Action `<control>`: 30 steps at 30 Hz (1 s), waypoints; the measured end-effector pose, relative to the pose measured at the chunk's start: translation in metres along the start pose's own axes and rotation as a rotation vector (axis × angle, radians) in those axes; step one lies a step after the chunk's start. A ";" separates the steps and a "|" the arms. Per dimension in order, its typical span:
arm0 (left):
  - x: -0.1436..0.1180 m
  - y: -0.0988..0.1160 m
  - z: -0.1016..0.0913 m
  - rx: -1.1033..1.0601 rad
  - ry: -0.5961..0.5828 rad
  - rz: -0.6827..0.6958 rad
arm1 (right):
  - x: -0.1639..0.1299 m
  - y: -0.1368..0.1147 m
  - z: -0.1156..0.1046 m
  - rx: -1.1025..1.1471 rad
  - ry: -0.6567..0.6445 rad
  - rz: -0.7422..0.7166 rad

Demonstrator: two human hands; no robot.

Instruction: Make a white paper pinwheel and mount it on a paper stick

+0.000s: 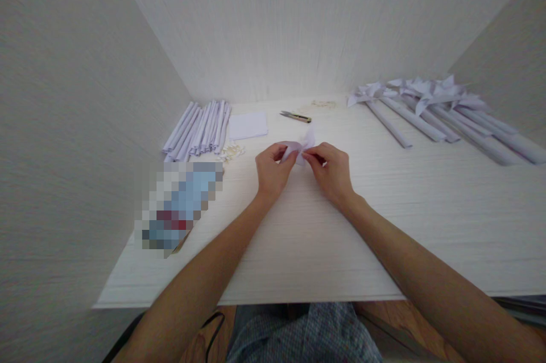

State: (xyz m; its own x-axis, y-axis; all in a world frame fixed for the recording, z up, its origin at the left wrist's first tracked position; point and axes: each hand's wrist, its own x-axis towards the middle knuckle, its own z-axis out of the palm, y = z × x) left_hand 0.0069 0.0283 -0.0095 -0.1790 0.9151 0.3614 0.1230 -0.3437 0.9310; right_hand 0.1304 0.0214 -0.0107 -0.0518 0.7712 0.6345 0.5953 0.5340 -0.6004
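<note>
A white paper pinwheel (307, 140) with curled blades is held up over the middle of the table. My left hand (273, 168) grips its left side, the thumb close to the centre. My right hand (330, 169) is closed in a pinch at the pinwheel's centre from the right; anything small between those fingertips is too fine to make out. Beyond my hands lie small thread snips (296, 117), blades pointing left. A stack of white paper squares (248, 125) lies to the left of them.
Rolled paper sticks (198, 128) lie bunched at the back left, with small pale bits (231, 152) in front. More pale bits (323, 104) lie near the back wall. Pinwheels on paper sticks (443, 104) are piled at right. A blurred-out item (183, 203) lies at left. Walls enclose the table.
</note>
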 end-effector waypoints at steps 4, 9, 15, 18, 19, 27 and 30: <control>0.000 0.001 0.000 -0.004 0.001 0.006 | 0.000 0.000 0.000 0.000 -0.005 -0.009; 0.000 0.000 0.000 -0.026 0.003 -0.028 | 0.000 0.000 0.000 0.000 -0.016 -0.021; 0.000 0.000 0.000 -0.093 0.011 -0.078 | -0.001 0.000 -0.001 0.006 -0.015 -0.011; 0.000 0.001 0.001 -0.127 0.009 -0.105 | -0.001 0.000 -0.001 -0.001 -0.022 -0.010; 0.000 0.002 0.001 -0.130 0.010 -0.110 | -0.001 0.000 -0.001 -0.003 -0.023 -0.009; 0.000 0.001 0.001 -0.120 0.008 -0.103 | 0.001 -0.002 -0.002 0.020 -0.026 0.052; 0.001 -0.001 0.001 -0.121 0.009 -0.115 | 0.002 0.001 -0.001 0.090 -0.036 0.137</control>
State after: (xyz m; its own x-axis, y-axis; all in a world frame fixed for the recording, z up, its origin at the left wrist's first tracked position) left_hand 0.0079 0.0296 -0.0099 -0.1940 0.9482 0.2517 -0.0176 -0.2599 0.9655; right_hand 0.1313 0.0229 -0.0094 -0.0043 0.8499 0.5269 0.5243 0.4506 -0.7225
